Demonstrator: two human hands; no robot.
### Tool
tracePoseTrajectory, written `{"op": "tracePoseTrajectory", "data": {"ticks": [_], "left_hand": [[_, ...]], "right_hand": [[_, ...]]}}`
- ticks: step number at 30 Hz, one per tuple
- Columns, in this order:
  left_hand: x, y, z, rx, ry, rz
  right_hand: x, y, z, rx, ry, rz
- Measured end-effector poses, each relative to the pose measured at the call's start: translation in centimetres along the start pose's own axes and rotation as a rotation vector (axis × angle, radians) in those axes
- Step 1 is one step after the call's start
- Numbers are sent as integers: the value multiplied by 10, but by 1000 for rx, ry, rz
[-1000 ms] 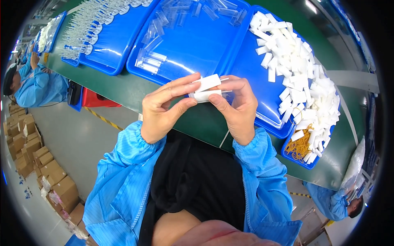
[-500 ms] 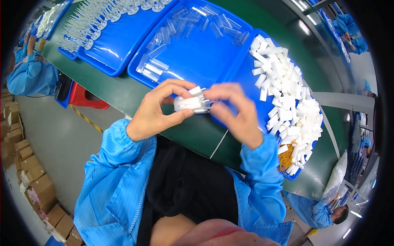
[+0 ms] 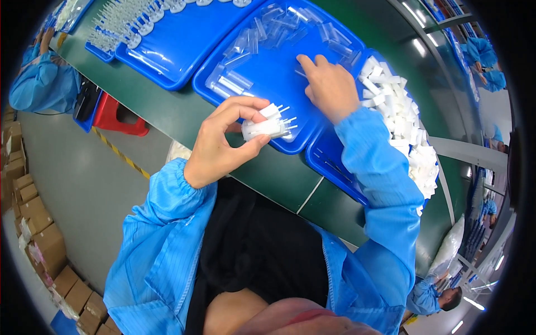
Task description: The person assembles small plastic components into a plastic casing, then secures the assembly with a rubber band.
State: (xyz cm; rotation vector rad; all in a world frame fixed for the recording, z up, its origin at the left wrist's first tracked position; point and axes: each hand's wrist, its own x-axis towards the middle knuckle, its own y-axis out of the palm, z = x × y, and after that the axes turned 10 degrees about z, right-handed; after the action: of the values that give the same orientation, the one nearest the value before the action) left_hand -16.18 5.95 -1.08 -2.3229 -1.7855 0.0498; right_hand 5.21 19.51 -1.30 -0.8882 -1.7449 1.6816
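Note:
My left hand (image 3: 226,137) is closed around a clear plastic base with thin prongs (image 3: 289,129), in front of the middle tray. White rectangular pieces (image 3: 262,128) sit on part of it, and several bare prongs stick out to the right. My right hand (image 3: 330,89) is over the middle blue tray (image 3: 273,84), its fingers apart and nothing seen in its grip. Close by its fingertips lies a clear plastic tube (image 3: 300,71); whether they touch is unclear. More clear tubes (image 3: 244,40) lie along the tray's far and left sides.
A left blue tray (image 3: 187,47) holds rows of clear pronged bases (image 3: 146,27). White pieces (image 3: 399,109) are heaped in a right blue tray (image 3: 335,173), partly behind my right arm. A red stool (image 3: 106,117) stands left of the green table (image 3: 268,181). Other people work nearby.
My right hand has left the pronged base and moved up and right, over the middle tray. My left hand keeps hold of the base. The view has shifted slightly.

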Motion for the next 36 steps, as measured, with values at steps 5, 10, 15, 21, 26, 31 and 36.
{"op": "tracePoseTrajectory", "data": {"ticks": [5,10,15,21,26,31,36], "left_hand": [[0,2,0,92,58,4],[5,9,-2,83,109,42],[5,16,-5,109,143,56],[4,23,-8,95,117,19],[5,29,-15,124,103,58],[4,32,-17,149,87,38],[6,36,-17,141,81,18]], "right_hand": [[-40,-21,6,1011,178,198],[-77,-37,59,1808,236,-280],[-99,-25,71,1816,253,-317],[-111,-13,67,1973,285,-388],[-116,-11,70,1923,258,-408],[-123,-8,69,1828,218,-382],[-127,0,72,1790,203,-431]]}}
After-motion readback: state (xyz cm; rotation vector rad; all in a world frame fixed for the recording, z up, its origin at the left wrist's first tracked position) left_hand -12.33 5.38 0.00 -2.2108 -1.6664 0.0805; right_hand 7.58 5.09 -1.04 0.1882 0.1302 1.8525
